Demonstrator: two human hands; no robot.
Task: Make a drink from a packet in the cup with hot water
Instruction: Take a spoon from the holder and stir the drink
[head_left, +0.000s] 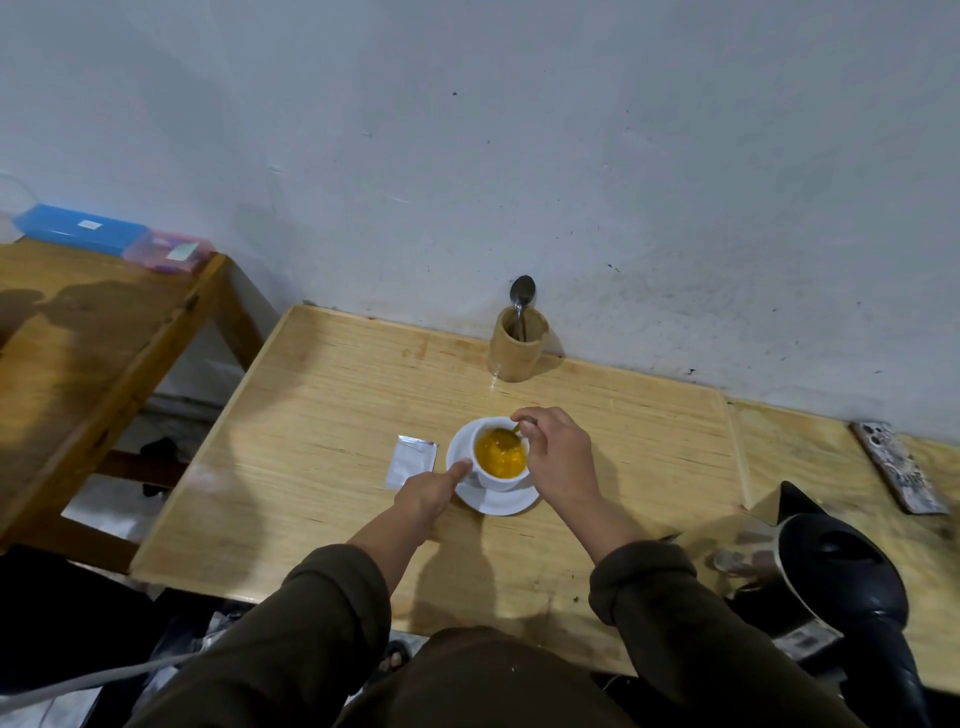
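Observation:
A white cup (500, 480) stands on a white saucer (500, 503) in the middle of the wooden table. Orange liquid fills the cup. My right hand (563, 460) is at the cup's right side, its fingers pinched on a spoon (508, 435) whose bowl dips into the orange liquid. My left hand (434, 491) rests on the saucer's left rim, thumb against the cup's side. A torn silver packet (411, 460) lies flat on the table just left of the saucer.
A black electric kettle (826, 577) stands at the right front of the table. A bamboo holder (517, 348) with a spoon (521, 296) stands by the wall. A patterned flat object (898, 467) lies at the far right. Another wooden table (78, 353) with plastic boxes is on the left.

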